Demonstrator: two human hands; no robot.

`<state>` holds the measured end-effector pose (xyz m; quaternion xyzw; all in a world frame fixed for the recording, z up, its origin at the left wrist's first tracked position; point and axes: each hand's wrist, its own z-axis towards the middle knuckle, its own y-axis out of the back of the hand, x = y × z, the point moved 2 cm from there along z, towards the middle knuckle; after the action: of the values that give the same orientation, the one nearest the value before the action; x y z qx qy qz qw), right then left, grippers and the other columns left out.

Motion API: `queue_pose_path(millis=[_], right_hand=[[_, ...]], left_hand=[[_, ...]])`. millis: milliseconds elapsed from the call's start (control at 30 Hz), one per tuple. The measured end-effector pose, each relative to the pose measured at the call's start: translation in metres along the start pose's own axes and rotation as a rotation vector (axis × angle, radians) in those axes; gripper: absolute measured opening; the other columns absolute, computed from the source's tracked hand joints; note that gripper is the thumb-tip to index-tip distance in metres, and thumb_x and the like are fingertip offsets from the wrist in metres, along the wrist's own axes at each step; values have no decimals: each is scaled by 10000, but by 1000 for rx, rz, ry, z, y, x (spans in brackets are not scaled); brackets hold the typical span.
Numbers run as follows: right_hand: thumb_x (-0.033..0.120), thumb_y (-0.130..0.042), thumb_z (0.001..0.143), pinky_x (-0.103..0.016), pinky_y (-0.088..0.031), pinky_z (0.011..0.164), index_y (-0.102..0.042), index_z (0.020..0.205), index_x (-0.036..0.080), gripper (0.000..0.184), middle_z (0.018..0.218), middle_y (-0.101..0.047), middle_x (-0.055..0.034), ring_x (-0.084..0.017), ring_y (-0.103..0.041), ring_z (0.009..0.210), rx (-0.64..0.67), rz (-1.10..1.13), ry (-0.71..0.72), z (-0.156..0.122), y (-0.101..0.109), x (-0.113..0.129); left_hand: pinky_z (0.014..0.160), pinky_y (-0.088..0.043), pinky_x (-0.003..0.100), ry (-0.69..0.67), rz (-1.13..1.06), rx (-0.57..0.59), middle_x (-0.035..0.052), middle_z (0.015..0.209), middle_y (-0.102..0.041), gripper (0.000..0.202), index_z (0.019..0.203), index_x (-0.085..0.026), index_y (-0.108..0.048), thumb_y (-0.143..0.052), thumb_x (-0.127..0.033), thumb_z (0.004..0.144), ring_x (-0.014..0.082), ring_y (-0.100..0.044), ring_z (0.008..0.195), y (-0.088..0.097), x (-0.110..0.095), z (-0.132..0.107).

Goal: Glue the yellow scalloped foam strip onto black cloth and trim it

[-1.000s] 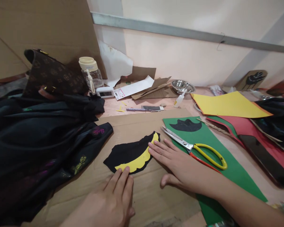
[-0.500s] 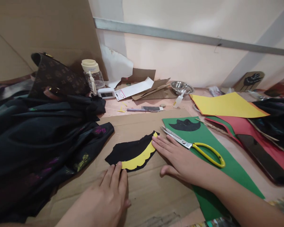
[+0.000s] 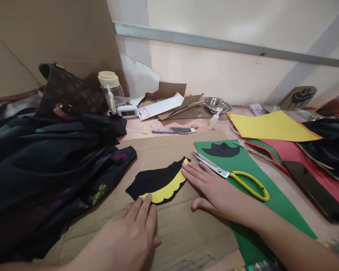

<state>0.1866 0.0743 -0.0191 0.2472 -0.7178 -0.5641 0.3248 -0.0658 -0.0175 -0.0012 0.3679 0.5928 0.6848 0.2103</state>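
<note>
A yellow scalloped strip (image 3: 169,189) lies along the lower edge of a black cut-out piece (image 3: 152,178), both flat on a cardboard sheet (image 3: 186,235). My left hand (image 3: 138,226) rests with outstretched fingers on the strip's left end. At the strip's upper right end, the fingertips of my right hand (image 3: 202,184) press down, fingers straight and thumb apart. Beside that hand, yellow-handled scissors (image 3: 228,173) lie partly on a green sheet (image 3: 271,214), their blade tips pointing left. A smaller black cut-out (image 3: 220,149) also sits on the green sheet.
Dark embroidered fabric (image 3: 45,169) covers the left side, below a brown bag (image 3: 70,90) and a bottle (image 3: 111,90). Behind are a metal bowl (image 3: 217,104), a small glue bottle (image 3: 213,120) and a pen (image 3: 164,132). Yellow (image 3: 271,126) and red sheets (image 3: 307,154) lie right, with a dark phone-like object (image 3: 313,190).
My left hand has slid slightly to the right along the strip, uncovering more of its left tip. My right hand and the scissors stay in place.
</note>
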Motion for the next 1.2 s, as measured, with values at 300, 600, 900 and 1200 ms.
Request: queue_pose_path(millis=[300,600,900,1200], right_hand=[[599,-603,977,-560,-230,1289,-301,1621,73,885,1691,-249,-130,-326,-187,1586,-37,-78,12,2,-4,-6],[637,-618,946,-581,-355,1234,-441,1567,63,864,1638,-368,-186,-378,-348,1528,-97,-123,22,-2,-3,-1],[651,-716,858,-596,-529,1083,-596,1420,-35,894,1498,-524,-307,-463,-532,1381,-239,-265,120,-5,-1,14],[696,-650,876,-647,-425,1158,-488,1548,97,915,1618,-394,-192,-430,-392,1486,-50,-166,185,0,2,23]], left_hand=[[783,-672,400,3,57,-47,242,1177,-765,436,1134,-67,-795,-406,-204,993,347,-799,960,1,-2,3],[763,-644,423,79,7,-77,220,1113,-797,411,1108,-79,-795,-457,-295,1014,341,-795,924,-5,1,-7],[921,-573,400,-3,6,-235,158,1312,-739,485,1265,-85,-710,-305,-270,1073,290,-733,1156,-10,-2,6],[851,-595,374,4,-12,-287,153,1216,-779,509,1175,-79,-728,-254,-246,1094,263,-778,1053,-23,-3,10]])
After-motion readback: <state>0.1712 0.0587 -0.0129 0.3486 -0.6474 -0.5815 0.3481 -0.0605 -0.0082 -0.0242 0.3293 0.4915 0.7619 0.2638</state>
